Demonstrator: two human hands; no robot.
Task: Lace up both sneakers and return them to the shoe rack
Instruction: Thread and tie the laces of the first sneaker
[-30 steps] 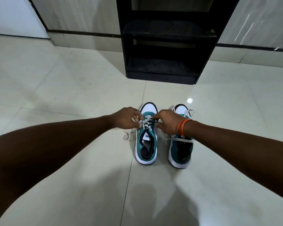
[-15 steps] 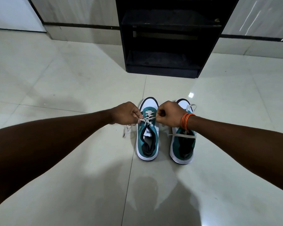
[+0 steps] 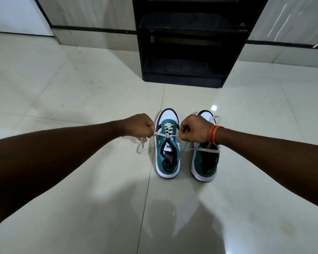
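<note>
left hand (image 3: 140,126) grip pinching lace (image 3: 159,134) | right hand (image 3: 193,129) pinching other end, pulling apart to cinch knot | left sneaker (image 3: 168,158) mid-floor before shoe rack (image 3: 187,43) | right sneaker (image 3: 206,164) seemingly unlaced

Open floor (image 3: 62,99) all around; shoe rack (image 3: 187,52) stands beyond the sneakers (image 3: 168,153).

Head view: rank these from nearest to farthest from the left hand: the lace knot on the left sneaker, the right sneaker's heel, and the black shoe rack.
From the left hand:
1. Lace knot, just to its right, on the left sneaker.
2. Heel of the right sneaker, farther right and closer to the camera.
3. Black shoe rack, ahead by the wall.
</note>
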